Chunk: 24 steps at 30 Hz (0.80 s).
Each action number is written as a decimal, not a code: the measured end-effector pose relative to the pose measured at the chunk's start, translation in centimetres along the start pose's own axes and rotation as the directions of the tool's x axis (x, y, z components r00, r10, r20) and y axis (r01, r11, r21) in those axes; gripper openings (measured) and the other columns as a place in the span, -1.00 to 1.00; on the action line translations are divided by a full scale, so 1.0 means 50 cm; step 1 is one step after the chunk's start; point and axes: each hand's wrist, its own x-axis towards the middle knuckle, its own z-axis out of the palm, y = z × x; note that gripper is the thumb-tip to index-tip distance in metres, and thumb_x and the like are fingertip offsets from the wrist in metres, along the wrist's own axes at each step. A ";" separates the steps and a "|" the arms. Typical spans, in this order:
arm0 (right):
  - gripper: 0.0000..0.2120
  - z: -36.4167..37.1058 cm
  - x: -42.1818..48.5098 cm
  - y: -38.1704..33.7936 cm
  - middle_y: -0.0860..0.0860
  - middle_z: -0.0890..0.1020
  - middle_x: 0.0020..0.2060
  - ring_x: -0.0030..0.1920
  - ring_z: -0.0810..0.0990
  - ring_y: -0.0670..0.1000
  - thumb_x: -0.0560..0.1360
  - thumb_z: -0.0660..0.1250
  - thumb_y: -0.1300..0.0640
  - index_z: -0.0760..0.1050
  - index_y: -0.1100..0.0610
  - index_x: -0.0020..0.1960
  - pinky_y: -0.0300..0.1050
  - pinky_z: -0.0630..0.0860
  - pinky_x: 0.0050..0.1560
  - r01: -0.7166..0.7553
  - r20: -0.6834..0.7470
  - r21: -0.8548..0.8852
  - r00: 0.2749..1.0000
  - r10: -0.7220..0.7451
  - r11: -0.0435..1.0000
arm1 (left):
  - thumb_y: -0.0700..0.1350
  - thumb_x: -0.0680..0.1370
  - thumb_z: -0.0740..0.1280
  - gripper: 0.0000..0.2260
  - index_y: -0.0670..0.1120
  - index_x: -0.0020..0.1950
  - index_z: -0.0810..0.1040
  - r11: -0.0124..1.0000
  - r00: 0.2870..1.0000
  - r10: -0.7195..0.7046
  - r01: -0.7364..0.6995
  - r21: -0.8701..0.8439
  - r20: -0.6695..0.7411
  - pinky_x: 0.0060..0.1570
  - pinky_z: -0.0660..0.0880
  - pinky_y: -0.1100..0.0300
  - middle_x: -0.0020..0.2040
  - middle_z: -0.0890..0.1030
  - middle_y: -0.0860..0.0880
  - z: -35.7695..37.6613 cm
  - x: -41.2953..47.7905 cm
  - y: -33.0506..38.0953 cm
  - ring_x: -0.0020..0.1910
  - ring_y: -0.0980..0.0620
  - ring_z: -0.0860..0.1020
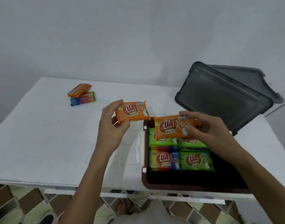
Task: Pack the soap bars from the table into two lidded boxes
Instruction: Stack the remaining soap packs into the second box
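Note:
My left hand (113, 122) holds an orange soap bar (132, 112) above the white table (46, 135), just left of the open brown box (145, 178). My right hand (203, 126) grips a second orange soap bar (169, 126) over the far end of that box. Inside the box lie several wrapped bars, green ones (197, 160) and a rainbow-coloured one (164, 159); the near part of the box is dark and bare. Two more bars sit at the far left of the table: an orange one (79, 90) stacked on a rainbow one (83, 99).
Two grey lids (222, 96) lean stacked at the table's far right, behind the box. A white wall stands behind the table. The table's front edge runs just before the box, with patterned floor tiles (30, 206) and a foot below.

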 end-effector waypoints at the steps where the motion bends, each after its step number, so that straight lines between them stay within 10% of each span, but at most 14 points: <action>1: -0.66 -0.010 -0.019 0.004 0.06 0.71 0.00 -0.02 0.71 0.01 0.53 0.32 0.30 0.54 0.10 0.28 -0.21 0.64 -0.17 -0.040 0.015 0.055 0.999 0.039 0.998 | -0.39 0.50 0.33 -0.49 0.04 0.36 0.45 0.999 1.000 -0.009 0.010 -0.038 0.017 0.08 0.53 0.33 0.32 0.43 0.03 0.016 -0.005 -0.002 0.20 0.06 0.54; 13: -0.59 0.038 -0.067 0.149 0.07 0.68 0.10 0.06 0.68 0.11 0.53 0.34 0.30 0.47 0.07 0.36 0.12 0.63 0.06 -0.348 0.227 0.123 0.922 0.315 0.929 | -0.31 0.54 0.35 -0.54 0.11 0.34 0.46 0.986 0.992 -0.072 0.086 -0.139 0.104 0.15 0.56 0.04 0.35 0.48 -0.04 0.105 -0.043 -0.046 0.22 0.00 0.54; 19: -0.59 0.062 -0.044 0.169 -0.04 0.55 0.28 0.06 0.66 -0.01 0.56 0.34 0.15 0.45 -0.09 0.38 -0.05 0.64 0.04 -0.193 0.202 -0.299 0.944 0.260 0.934 | -0.30 0.55 0.34 -0.54 0.16 0.32 0.45 0.991 0.993 -0.060 0.072 -0.116 0.101 0.09 0.57 0.16 0.36 0.44 0.01 0.108 -0.048 -0.045 0.23 0.03 0.53; 24: -0.59 0.061 -0.052 0.166 -0.02 0.61 0.20 0.05 0.62 -0.01 0.59 0.24 -0.05 0.35 -0.15 0.43 0.00 0.60 0.03 0.026 0.205 -0.696 0.965 0.163 0.718 | -0.30 0.55 0.34 -0.53 0.21 0.30 0.45 0.994 0.995 -0.059 0.066 -0.092 0.085 0.05 0.58 0.21 0.37 0.43 0.02 0.111 -0.053 -0.042 0.26 0.03 0.51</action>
